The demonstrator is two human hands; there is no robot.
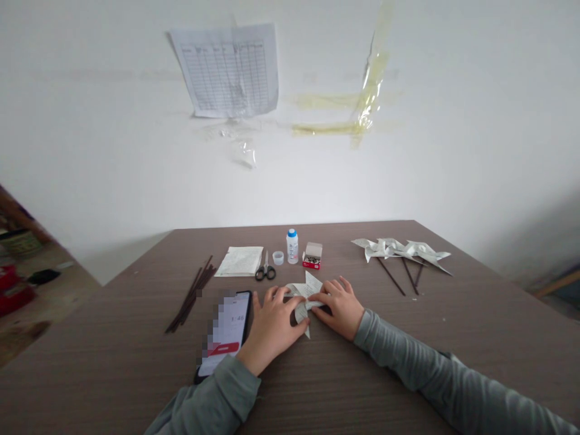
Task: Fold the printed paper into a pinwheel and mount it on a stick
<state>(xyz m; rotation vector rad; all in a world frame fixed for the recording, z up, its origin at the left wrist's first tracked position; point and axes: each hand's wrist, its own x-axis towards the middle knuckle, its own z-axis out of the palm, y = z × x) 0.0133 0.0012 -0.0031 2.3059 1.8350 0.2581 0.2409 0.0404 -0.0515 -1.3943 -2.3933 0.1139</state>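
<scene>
Between my hands, low over the table, is a paper pinwheel (312,284) made from printed sheet, its pointed blades spread out. My left hand (275,320) grips its left side, with thumb and fingers bent round the folded paper near the middle. From the right, my right hand (341,307) presses its fingers onto the same paper close to the centre. Parts of the blades are hidden under my fingers. Just beyond the pinwheel stand a small red box (312,258) with its lid up and small bits inside, and a white glue bottle (292,248) with a blue cap.
Black-handled scissors (266,272), a small clear cup (278,258) and a stack of paper squares (240,261) lie behind my left hand. Dark thin sticks (190,296) and a phone (225,335) are at left. Finished pinwheels on sticks (403,249) lie at back right, before the wall.
</scene>
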